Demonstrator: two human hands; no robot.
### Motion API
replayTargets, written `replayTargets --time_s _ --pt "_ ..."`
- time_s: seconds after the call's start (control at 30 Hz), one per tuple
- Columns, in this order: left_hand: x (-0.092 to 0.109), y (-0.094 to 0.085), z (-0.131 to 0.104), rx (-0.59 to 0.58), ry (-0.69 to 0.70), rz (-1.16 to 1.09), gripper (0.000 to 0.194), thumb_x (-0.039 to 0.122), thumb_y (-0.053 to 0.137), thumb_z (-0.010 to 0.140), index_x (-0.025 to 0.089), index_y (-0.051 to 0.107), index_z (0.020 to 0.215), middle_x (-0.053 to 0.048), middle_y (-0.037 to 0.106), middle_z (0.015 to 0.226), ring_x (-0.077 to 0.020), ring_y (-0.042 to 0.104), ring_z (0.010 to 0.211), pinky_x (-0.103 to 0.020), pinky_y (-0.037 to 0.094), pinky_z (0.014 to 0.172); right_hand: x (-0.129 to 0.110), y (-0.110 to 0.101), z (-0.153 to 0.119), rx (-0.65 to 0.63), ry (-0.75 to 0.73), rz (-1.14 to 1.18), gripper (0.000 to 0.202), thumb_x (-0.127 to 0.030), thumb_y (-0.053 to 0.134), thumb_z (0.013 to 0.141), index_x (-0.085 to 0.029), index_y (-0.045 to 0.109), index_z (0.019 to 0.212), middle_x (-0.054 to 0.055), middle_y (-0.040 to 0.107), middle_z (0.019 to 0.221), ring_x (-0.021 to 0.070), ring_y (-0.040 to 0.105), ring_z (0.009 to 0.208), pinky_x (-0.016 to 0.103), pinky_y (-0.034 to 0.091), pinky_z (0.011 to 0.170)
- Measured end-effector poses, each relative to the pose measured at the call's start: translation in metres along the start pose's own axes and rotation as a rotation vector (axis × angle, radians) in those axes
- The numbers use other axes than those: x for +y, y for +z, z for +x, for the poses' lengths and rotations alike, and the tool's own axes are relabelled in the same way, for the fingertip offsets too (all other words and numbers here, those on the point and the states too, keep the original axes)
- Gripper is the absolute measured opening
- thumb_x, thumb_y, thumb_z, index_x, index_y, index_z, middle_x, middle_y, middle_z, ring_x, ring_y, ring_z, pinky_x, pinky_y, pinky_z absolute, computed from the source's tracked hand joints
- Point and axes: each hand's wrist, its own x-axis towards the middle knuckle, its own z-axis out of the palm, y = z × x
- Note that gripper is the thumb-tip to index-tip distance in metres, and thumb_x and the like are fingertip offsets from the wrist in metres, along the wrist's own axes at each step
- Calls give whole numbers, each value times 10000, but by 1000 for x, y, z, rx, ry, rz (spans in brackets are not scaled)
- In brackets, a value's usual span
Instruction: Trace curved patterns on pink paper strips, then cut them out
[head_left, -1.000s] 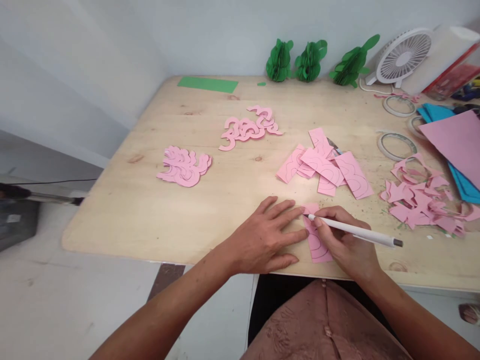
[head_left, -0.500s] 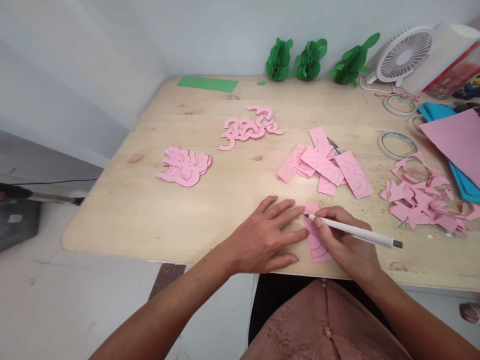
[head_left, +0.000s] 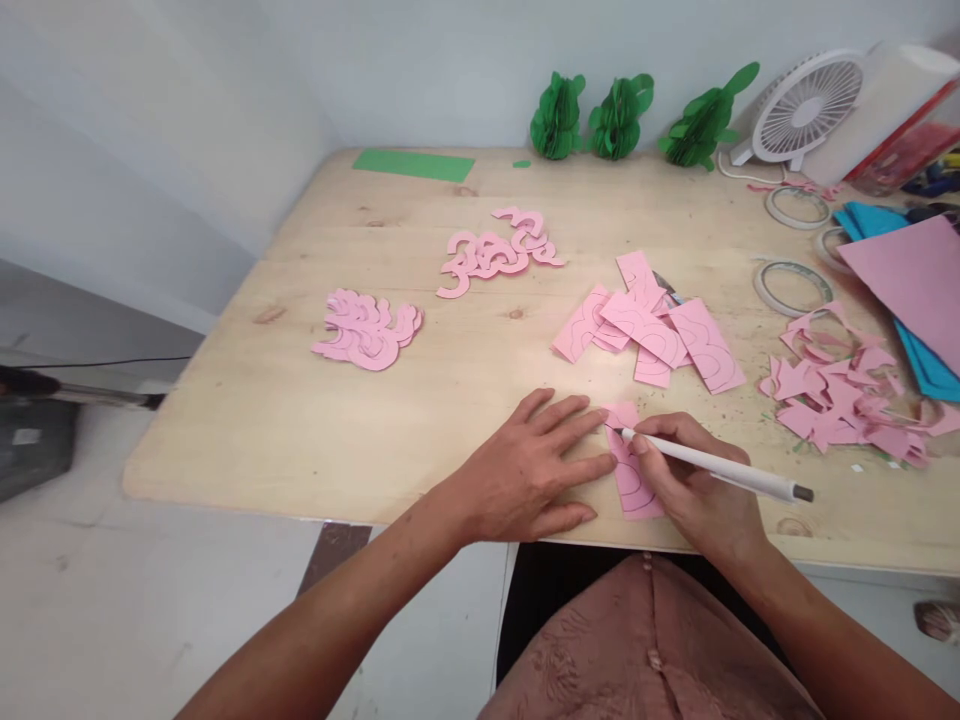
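Observation:
A narrow pink paper strip (head_left: pixel 636 495) with curved dark lines lies near the table's front edge. My left hand (head_left: pixel 525 470) is flat with fingers spread, its fingertips on the strip's left edge. In my right hand (head_left: pixel 701 490) is a white pen (head_left: pixel 724 465), tilted to the right, its tip at the upper part of the strip. Beyond my hands lies a loose pile of pink paper pieces (head_left: pixel 649 330) marked with similar curves; a dark object shows partly beneath them. Cut pink wavy shapes form one pile (head_left: pixel 367 330) at the left and another (head_left: pixel 495 255) farther back.
Pink paper scraps (head_left: pixel 847 390) are heaped at the right, near tape rolls (head_left: pixel 795 290) and blue and pink sheets (head_left: pixel 911 270). Along the wall stand green paper figures (head_left: pixel 556 118) and a small white fan (head_left: pixel 808 105). A green strip (head_left: pixel 412 165) lies at the back left.
The pen's tip has shifted slightly to the right across the strip, with my right hand moving along. My left hand keeps its place on the paper.

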Motion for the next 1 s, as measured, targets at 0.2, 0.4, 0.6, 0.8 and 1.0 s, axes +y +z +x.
replayTargets --time_s 0.2,0.4,0.6,0.8,1.0 --pt "0 0 0 4 1 2 424 466 498 902 255 556 1265 -113 396 1470 -332 296 1373 -550 184 1117 1 -1 -2 1 -8 -2 67 -244 574 848 -207 619 814 -20 650 691 98 537 545 215 417 516" --pt "0 1 0 8 7 3 419 455 513 897 251 558 1260 -118 400 1466 -332 295 1373 -549 188 1115 2 -3 -4 2 -11 -13 80 -258 567 852 -208 620 817 -27 633 658 98 521 506 220 408 484" --pt "0 1 0 22 11 2 419 459 513 897 250 563 1256 -115 410 1460 -331 301 1369 -547 193 1112 2 -5 -6 -8 -27 -44 101 -280 553 860 -214 621 826 -5 677 729 121 568 569 237 435 526" --pt "0 1 0 15 7 6 420 461 514 895 254 562 1258 -109 405 1465 -331 301 1367 -544 199 1111 2 -7 -8 -13 -6 -35 105 -293 557 862 -217 624 835 9 690 750 136 590 597 246 457 538" --pt "1 0 0 9 3 16 417 464 496 904 259 559 1262 -109 405 1464 -324 299 1369 -534 197 1112 0 -9 -11 -20 -4 -53 106 -288 559 860 -214 628 825 -3 678 728 135 587 603 248 449 558"
